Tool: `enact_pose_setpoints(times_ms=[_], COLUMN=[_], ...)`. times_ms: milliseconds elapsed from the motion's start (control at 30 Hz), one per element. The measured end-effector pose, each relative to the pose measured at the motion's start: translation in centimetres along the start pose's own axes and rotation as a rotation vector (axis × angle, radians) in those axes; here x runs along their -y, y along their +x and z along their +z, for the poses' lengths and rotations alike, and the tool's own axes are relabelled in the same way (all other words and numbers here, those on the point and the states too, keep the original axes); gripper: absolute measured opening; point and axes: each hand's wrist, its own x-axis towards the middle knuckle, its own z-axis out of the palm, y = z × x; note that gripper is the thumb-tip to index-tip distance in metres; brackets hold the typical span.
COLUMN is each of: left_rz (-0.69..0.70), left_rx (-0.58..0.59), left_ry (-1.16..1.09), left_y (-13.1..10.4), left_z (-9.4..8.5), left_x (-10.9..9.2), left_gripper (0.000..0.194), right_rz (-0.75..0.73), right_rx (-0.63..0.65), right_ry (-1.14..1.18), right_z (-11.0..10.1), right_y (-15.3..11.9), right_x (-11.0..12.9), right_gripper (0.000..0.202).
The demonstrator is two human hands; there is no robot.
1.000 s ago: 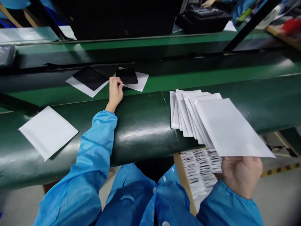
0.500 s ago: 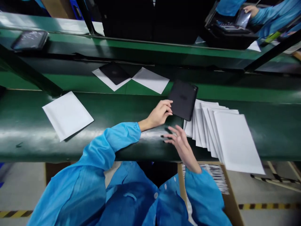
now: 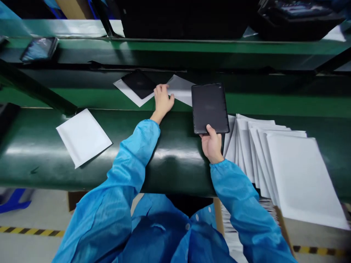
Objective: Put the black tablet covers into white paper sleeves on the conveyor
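My right hand [image 3: 211,146] grips a black tablet [image 3: 210,107] by its near edge, thumb on top and fingers underneath. The tablet is held up over the green work surface, its far end overlapping a flat white sleeve [image 3: 182,87] in the view. My left hand [image 3: 163,99] is at that sleeve's left end, thumb spread from the fingers, with no object seen in it. Just left of its fingertips, a second black tablet [image 3: 139,83] lies on another white sleeve [image 3: 134,98]. Whether my left fingertips touch the sleeve is unclear.
A fanned stack of white sleeves [image 3: 301,175] lies at the right, overhanging the near edge. One white sleeve [image 3: 83,138] lies at the left near a dark post [image 3: 35,86]. A dark device [image 3: 40,49] rests on the far ledge. Below sits a cardboard box [image 3: 218,215].
The black tablet has passed from my left hand to my right and turned more upright. My left hand has moved forward and left to the white sleeves.
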Motion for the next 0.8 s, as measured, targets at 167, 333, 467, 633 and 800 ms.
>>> enact_pose_setpoints(times_ms=[167,333,467,633,800], left_rz=[-0.098,-0.168,-0.137,-0.032,0.012], left_rx=[0.051,0.143,0.205,0.158,0.052], left_ry=[0.143,0.308,0.269,0.087,-0.05], left_y=[4.7,7.1,7.7,6.7,2.3], left_z=[2.4,4.1,4.6,4.0,1.3], left_x=[3.6,3.1,3.3,2.1,-1.2], left_gripper=[0.05,0.043,0.026,0.019,0.021], right_rz=[0.035,0.086,0.115,0.153,0.2], right_rx=[0.013,-0.002,0.057,0.1,0.178], right_ry=[0.047,0.159,0.191,0.22,0.249], right_z=[0.5,1.2,1.1,0.5,0.6], right_y=[-0.2,-0.3,0.0,0.5,0.5], right_x=[0.3,0.9,1.1,0.9,1.0], right_gripper=[0.051,0.056,0.056,0.057,0.056])
